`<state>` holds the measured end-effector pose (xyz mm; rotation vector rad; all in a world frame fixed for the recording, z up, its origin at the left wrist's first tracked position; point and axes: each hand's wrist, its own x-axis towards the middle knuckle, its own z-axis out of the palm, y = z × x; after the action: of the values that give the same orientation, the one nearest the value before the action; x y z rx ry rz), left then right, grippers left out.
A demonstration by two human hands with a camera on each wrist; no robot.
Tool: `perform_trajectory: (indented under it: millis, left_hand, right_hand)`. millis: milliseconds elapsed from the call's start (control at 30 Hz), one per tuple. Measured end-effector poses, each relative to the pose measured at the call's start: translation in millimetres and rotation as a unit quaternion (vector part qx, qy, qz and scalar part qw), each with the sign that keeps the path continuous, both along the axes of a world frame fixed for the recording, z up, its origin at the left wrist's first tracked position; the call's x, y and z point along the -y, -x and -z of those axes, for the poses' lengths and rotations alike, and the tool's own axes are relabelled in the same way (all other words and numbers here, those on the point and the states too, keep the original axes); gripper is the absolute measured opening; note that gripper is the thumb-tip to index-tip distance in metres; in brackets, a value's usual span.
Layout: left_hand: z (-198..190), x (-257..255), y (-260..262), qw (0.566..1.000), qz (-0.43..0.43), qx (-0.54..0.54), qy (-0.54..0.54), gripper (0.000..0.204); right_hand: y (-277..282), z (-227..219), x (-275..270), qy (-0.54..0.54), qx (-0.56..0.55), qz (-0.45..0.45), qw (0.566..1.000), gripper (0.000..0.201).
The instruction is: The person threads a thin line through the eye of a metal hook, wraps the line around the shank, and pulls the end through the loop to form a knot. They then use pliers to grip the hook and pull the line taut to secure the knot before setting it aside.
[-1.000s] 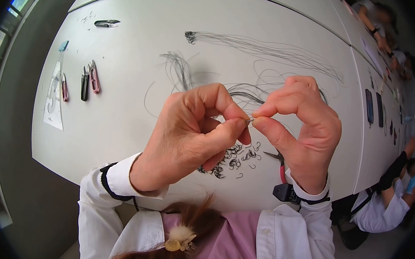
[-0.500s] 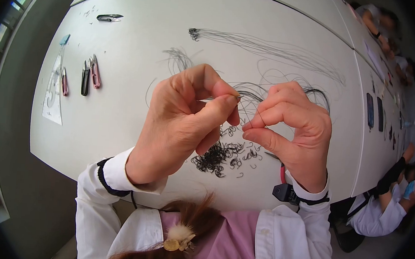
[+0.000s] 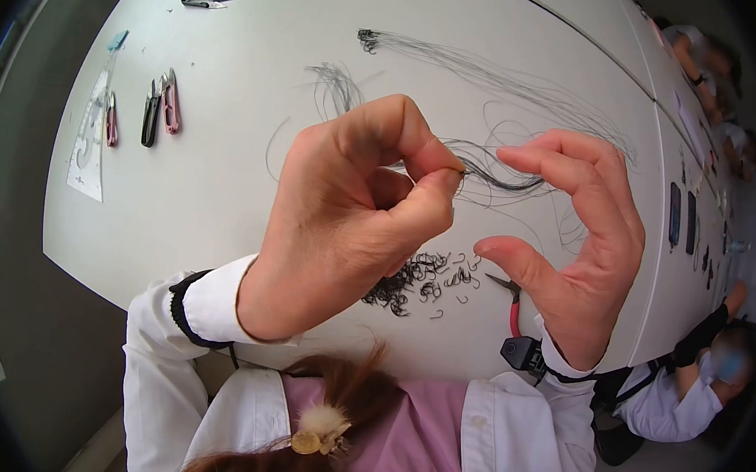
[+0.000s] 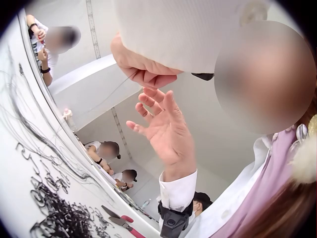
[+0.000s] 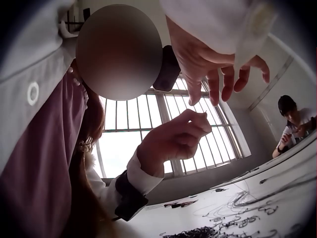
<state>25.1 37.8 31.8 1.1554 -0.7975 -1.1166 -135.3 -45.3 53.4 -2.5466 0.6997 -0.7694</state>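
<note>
In the head view my left hand [image 3: 354, 207] pinches a small fish hook [image 3: 463, 172] between thumb and forefinger, most of it hidden by the fingertips. A thin line [image 4: 115, 89] trails from that hand in the left wrist view. My right hand [image 3: 586, 239] is raised beside it, thumb and fingers spread apart with nothing between them. Below the hands lies a heap of dark fish hooks [image 3: 402, 287], partly covered by the left hand. Behind them a bundle of fine dark lines [image 3: 515, 186] curves over the white table [image 3: 220, 215].
Red-handled pliers [image 3: 515, 311] lie by my right wrist. Finished-looking hooks on lines [image 3: 497, 81] stretch across the back. At left are thread snips [image 3: 170, 104], more snips [image 3: 206, 1] and a clear set square [image 3: 90, 147]. Other people sit along the table at right.
The hands were together at the hook, then the right drew a thin line down and away. Now its pinch has opened wide; the left still holds the hook.
</note>
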Motion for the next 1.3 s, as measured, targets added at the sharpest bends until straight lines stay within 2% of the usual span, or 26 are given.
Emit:
perform_trajectory:
  millis: [33, 200, 367, 433, 467, 533, 567, 633, 700, 767, 900, 967, 1100, 1167, 1200, 1267, 1300]
  left_hand:
    - [-0.1, 0.0, 0.2, 1.000, 0.004, 0.007, -0.001, 0.006]
    - [3.1, -1.7, 4.6, 0.999, 0.022, 0.043, -0.005, 0.006]
    - [3.3, -1.8, 3.7, 0.998, 0.053, -0.002, -0.026, 0.007]
    - [4.5, -0.8, 4.6, 0.999, 0.042, -0.004, -0.017, 0.007]
    - [5.0, -0.5, 4.8, 1.000, 0.030, -0.005, -0.008, 0.007]
    - [2.4, 0.0, 2.9, 0.999, 0.030, -0.021, -0.016, 0.008]
    - [1.7, 0.2, 2.2, 0.998, 0.032, -0.037, -0.025, 0.008]
    - [3.2, 0.8, 1.8, 0.998, 0.029, -0.050, -0.021, 0.008]
    - [4.2, 0.4, 1.9, 0.997, 0.029, -0.062, -0.018, 0.009]
    - [4.6, 0.4, 1.9, 0.997, 0.025, -0.067, -0.013, 0.008]
    - [6.2, 1.2, 3.3, 0.997, 0.014, -0.068, -0.025, 0.008]
    - [7.7, 1.9, 3.4, 0.998, 0.019, -0.059, -0.015, 0.007]
    - [7.3, 0.8, 3.5, 0.998, 0.015, -0.054, -0.006, 0.007]
    - [7.3, 0.3, 4.3, 0.999, 0.013, -0.041, 0.008, 0.006]
    - [7.3, 0.1, 4.7, 0.999, 0.012, -0.042, 0.008, 0.006]
    - [6.4, -0.6, 5.2, 1.000, 0.001, 0.000, 0.030, 0.006]
    - [5.9, -0.7, 5.2, 1.000, 0.001, 0.000, 0.030, 0.006]
  right_hand:
    - [0.7, -0.2, -0.5, -0.016, 0.050, -0.007, 0.999, 0.038]
    - [-1.3, 12.4, 2.2, 0.018, 0.057, -0.028, 0.998, 0.027]
    - [-3.0, 15.9, 4.5, 0.029, 0.054, -0.033, 0.998, 0.021]
    - [-7.4, 17.6, 3.4, 0.037, 0.116, 0.044, 0.992, 0.020]
    - [-6.4, 16.9, 2.7, 0.037, 0.116, 0.042, 0.992, 0.020]
    - [-2.6, 13.5, -1.6, 0.165, 0.138, 0.058, 0.975, 0.023]
    - [-2.2, 10.3, -3.9, 0.165, 0.137, 0.057, 0.975, 0.023]
    - [-2.4, 4.1, -8.1, 0.116, 0.025, -0.015, 0.993, 0.030]
    - [-10.2, 18.4, -6.1, 0.071, 0.039, -0.008, 0.997, 0.036]
    - [-13.4, 24.6, -3.6, -0.036, 0.068, -0.034, 0.996, 0.033]
    - [-11.5, 27.0, -2.2, -0.065, 0.062, -0.053, 0.995, 0.029]
    - [-10.9, 27.9, -2.2, -0.033, 0.066, -0.080, 0.994, 0.025]
    - [-12.6, 28.1, -8.4, 0.005, 0.068, -0.073, 0.995, 0.024]
    - [-14.1, 27.2, -15.1, 0.187, 0.022, -0.032, 0.982, 0.022]
    - [-14.7, 27.0, -17.9, 0.187, 0.021, -0.032, 0.982, 0.022]
    - [-15.6, 26.0, -22.9, 0.290, 0.000, 0.000, 0.957, 0.022]
    - [-15.0, 24.6, -24.3, 0.290, 0.000, -0.001, 0.957, 0.022]
